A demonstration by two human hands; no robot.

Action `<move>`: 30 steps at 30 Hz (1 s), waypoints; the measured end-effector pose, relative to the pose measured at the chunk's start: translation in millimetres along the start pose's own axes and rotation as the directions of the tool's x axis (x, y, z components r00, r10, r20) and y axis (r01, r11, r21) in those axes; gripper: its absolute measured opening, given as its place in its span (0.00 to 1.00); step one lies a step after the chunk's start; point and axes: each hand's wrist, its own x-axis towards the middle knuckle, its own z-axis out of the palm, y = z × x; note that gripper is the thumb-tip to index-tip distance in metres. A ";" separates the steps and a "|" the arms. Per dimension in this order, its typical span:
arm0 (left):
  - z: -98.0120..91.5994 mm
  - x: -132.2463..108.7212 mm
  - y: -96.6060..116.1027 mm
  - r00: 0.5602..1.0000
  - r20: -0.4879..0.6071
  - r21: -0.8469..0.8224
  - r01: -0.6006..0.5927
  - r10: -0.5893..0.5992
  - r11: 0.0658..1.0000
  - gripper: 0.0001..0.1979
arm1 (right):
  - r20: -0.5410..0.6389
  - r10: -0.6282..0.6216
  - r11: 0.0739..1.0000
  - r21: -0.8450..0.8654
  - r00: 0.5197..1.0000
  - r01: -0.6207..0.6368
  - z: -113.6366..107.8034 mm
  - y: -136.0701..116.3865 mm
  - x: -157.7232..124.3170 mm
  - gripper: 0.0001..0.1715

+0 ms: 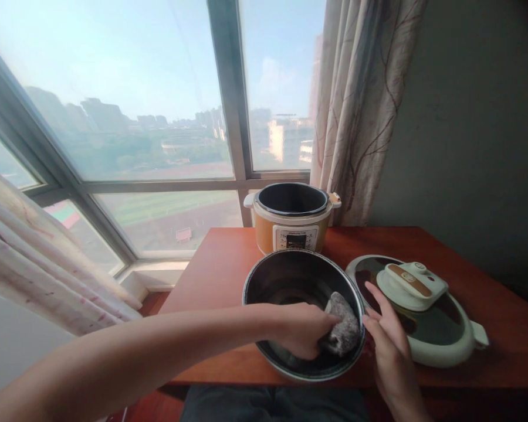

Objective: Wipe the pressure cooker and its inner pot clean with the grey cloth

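Note:
A dark inner cooking pot (pixel 286 278) with a shiny metal rim is near the table's front edge, its mouth turned up toward me. My left hand (pixel 301 331) reaches inside it, fingers closed on a grey fuzzy cloth (pixel 344 331) pressed against the right inner wall. From outside, my right hand (pixel 389 340) grips the pot's right side at the rim, with one finger stretched upward. Its other fingers are partly hidden.
Behind the pot stands an orange and white electric pressure cooker (pixel 264 231), lidless. To the right, a white-rimmed lid (pixel 444 351) lies on the reddish wooden table (pixel 202 264). Windows (pixel 158 88) and a curtain (pixel 356 117) border the table's far side.

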 end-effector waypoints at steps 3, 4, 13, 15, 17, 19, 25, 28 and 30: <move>-6.2 -13.0 -12.6 0.983 0.098 0.039 -0.157 0.152 0.987 0.29 | -0.038 -0.075 0.995 -0.074 0.996 0.072 -3.4 -0.7 16.3 0.48; -7.9 -16.5 -18.0 0.974 0.116 0.032 -0.198 0.193 0.980 0.28 | -0.031 -0.091 0.992 -0.095 0.995 0.087 -4.0 -1.3 22.3 0.49; -8.5 -28.9 -52.2 0.981 0.170 -0.028 -0.091 0.094 0.996 0.12 | 0.110 -0.128 0.981 -0.132 0.986 0.142 6.6 -11.4 65.9 0.53; -6.9 -29.6 -53.0 0.982 0.150 0.009 -0.117 0.114 0.993 0.14 | 0.104 -0.114 0.978 -0.165 0.988 0.131 3.9 -11.1 66.3 0.52; -5.7 -29.3 -54.5 0.981 0.165 0.075 -0.120 0.106 0.990 0.19 | 0.067 -0.094 0.972 -0.209 0.993 0.107 -1.0 -9.3 58.5 0.50; -4.8 -27.2 -57.1 0.977 0.192 0.114 -0.111 0.088 0.987 0.23 | 0.014 -0.084 0.957 -0.276 0.996 0.085 -5.1 -6.0 42.0 0.48; 3.0 -12.1 -50.6 0.988 0.144 -0.062 0.061 -0.052 0.996 0.18 | -0.006 -0.089 0.940 -0.331 0.996 0.082 1.4 7.5 -14.0 0.45; 12.1 -3.0 -37.3 0.991 0.063 -0.242 0.130 -0.118 0.961 0.15 | -0.018 -0.114 0.940 -0.325 0.993 0.102 6.0 9.9 -16.9 0.45; 19.0 4.5 -29.3 0.987 -0.011 -0.440 0.138 -0.159 0.887 0.14 | -0.023 -0.112 0.939 -0.329 0.993 0.098 6.0 9.4 -13.3 0.45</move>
